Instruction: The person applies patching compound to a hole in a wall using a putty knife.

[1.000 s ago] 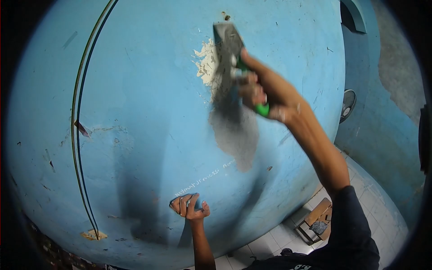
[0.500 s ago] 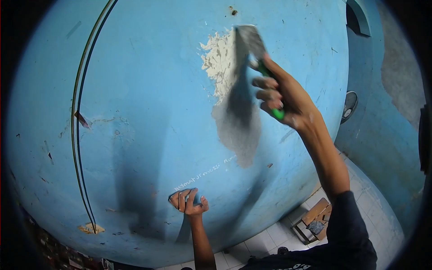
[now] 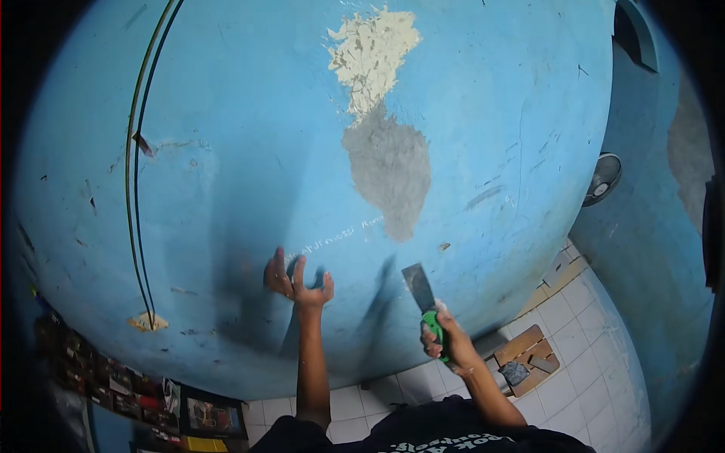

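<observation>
My right hand [image 3: 447, 337] is wrapped round the green handle of a putty knife [image 3: 420, 288], its flat metal blade pointing up and to the left, below the patches. My left hand [image 3: 300, 281] has its fingers spread at the blue wall [image 3: 249, 98], just under some white handwriting [image 3: 332, 239]; it holds nothing. Rough cream-white filler [image 3: 375, 57] covers an uneven patch at the top centre of the wall. Directly beneath it lies a bare grey patch [image 3: 390, 170] that tapers downward.
Two cables [image 3: 131, 166] run down the wall at the left. A wooden stool [image 3: 531, 349] with a grey lump in a bag stands on the tiled floor [image 3: 581, 340]. A fan [image 3: 603, 180] is at the right, and cluttered shelves [image 3: 113, 381] at the lower left.
My right hand and the putty knife have moved down, off the filler patch. My left hand's fingers have spread wider. The view has tilted downward, showing more floor and stool.
</observation>
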Demonstrator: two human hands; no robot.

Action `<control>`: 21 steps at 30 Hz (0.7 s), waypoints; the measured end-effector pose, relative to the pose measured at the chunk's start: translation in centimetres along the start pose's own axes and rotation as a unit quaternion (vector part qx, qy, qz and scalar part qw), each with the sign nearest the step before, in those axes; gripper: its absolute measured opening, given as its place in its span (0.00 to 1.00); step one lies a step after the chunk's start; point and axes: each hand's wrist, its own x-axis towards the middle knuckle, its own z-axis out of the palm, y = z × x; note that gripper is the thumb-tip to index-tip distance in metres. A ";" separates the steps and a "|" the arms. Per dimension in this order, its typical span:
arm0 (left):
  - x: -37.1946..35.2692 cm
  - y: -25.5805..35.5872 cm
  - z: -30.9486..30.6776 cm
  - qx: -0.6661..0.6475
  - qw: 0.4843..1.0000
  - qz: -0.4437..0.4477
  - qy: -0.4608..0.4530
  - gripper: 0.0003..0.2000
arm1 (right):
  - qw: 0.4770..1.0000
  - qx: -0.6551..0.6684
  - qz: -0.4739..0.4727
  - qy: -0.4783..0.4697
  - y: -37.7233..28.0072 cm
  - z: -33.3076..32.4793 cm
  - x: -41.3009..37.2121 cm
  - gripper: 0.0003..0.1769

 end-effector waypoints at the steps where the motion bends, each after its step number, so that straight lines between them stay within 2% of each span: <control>1: 0.2 0.2 0.1 0.024 1.000 -0.003 -0.006 0.26 | 1.000 -0.002 0.012 0.008 0.7 0.0 -0.3 0.23; 3: 0.3 0.5 0.4 0.029 0.999 -0.028 -0.020 0.27 | 0.999 -0.016 0.048 -0.017 1.2 -0.4 -0.8 0.22; 6: 0.3 0.9 0.5 0.097 0.989 -0.060 -0.096 0.30 | 0.995 -0.042 0.076 -0.039 1.1 -1.3 -1.5 0.21; 10: 0.1 0.8 0.6 0.110 0.987 -0.065 -0.096 0.30 | 0.994 -0.051 0.086 -0.036 0.8 -2.2 -2.1 0.24; 12: 0.1 0.8 0.6 0.104 0.988 -0.065 -0.097 0.30 | 0.995 -0.039 0.084 -0.042 0.8 -2.9 -2.4 0.20; 21: -0.1 0.8 0.6 0.123 0.985 -0.075 -0.096 0.29 | 0.991 -0.057 0.119 -0.036 0.3 -3.4 -4.2 0.19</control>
